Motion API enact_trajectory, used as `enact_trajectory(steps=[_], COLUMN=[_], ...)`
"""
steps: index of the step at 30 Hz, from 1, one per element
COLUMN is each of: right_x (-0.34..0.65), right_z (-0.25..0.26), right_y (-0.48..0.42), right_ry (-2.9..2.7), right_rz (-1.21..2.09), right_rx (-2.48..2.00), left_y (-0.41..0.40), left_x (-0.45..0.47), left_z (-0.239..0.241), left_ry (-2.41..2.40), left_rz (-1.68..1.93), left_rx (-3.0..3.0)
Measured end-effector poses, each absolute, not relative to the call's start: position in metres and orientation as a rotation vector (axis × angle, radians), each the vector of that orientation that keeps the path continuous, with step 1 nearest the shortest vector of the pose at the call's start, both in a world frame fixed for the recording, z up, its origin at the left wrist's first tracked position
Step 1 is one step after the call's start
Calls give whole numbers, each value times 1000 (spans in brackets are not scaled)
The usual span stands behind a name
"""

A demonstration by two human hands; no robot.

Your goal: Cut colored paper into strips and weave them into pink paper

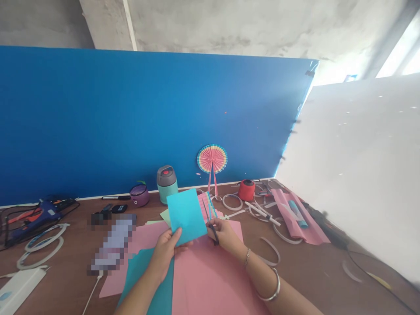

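- Pinching the turquoise sheet (187, 216) at its seven o'clock edge, the left hand (166, 251) has its thumb in front and fingers behind.
- Scissors (210, 224) sit in the right hand's (226, 236) grasp at the sheet's four o'clock, blades aimed toward eleven; whether they touch the paper I cannot tell.
- That sheet is raised over the pink paper (210, 280), between six and seven o'clock from the view's centre.
- Cutting cleanly would, I judge, need the sheet taut, the left thumb clear of the blade line, and long, steady strokes.
- Pleated pink paper (205, 205) at two o'clock could get nicked; more clearance seems wise.
- No brand or wording is readable: the phone (113, 243) toward eight o'clock is pixelated, and the blue mark on the white box (26, 282) beyond is too small.
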State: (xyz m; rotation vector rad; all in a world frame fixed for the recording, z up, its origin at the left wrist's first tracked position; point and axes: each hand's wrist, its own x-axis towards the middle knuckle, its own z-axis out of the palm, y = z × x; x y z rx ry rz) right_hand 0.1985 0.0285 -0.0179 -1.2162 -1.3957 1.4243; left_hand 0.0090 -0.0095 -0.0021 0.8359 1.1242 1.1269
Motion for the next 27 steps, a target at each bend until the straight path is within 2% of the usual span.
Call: enact_trajectory(steps=[8, 27], right_x=[197, 196], right_z=[-9, -12], right_y=[18, 14], right_ry=[-1558, -1668], right_rz=[1571, 1568], right_rx=[-1163, -1148], left_y=[1, -1], left_x=[-5, -1], left_z=[-6, -2], left_ry=[1127, 1099], left_rz=[1429, 1412], left_rx=[658, 624])
